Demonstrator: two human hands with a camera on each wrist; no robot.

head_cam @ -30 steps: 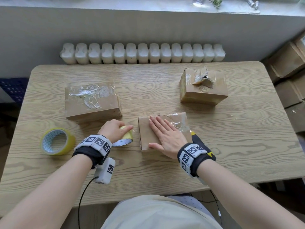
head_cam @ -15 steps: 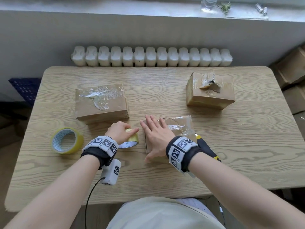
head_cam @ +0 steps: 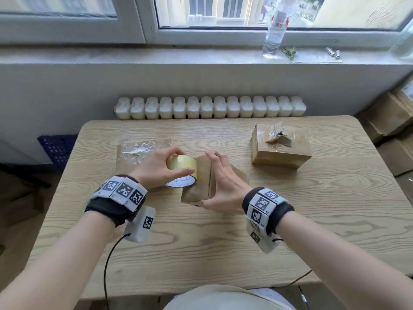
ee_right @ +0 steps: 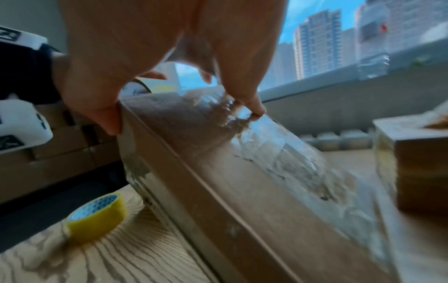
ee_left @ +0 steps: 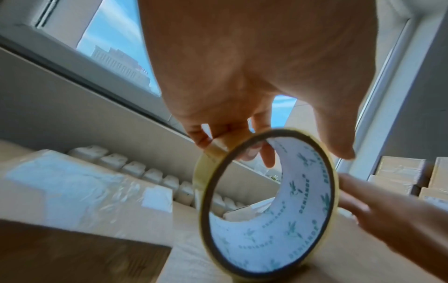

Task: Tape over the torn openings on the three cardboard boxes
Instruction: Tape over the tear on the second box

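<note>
The middle box (head_cam: 202, 182) has been lifted off the bench (head_cam: 312, 220) and tipped up on edge — half a second ago it lay flat under a spread right hand. It is now clamped by the right hand (head_cam: 220, 186), thumb at the near lower corner, fingers over the top edge; in the right wrist view its clear-taped face is turned away to the right. The tape roll (head_cam: 182, 173), which was resting on the bench beside the box, has been raised by the left hand (head_cam: 154, 170) and is held against the box's left side, fingers curled over the roll's top.

The likely meaning: the strip is being carried round to another face, so this box is nearly finished.

The left box (head_cam: 143, 153), toward the far left of the bench, is already covered in clear tape. The right box (head_cam: 280, 148), near the far right corner, is still torn open — one box remains. A second, yellow roll (ee_right: 97, 216) lies on the bench to the left.
</note>
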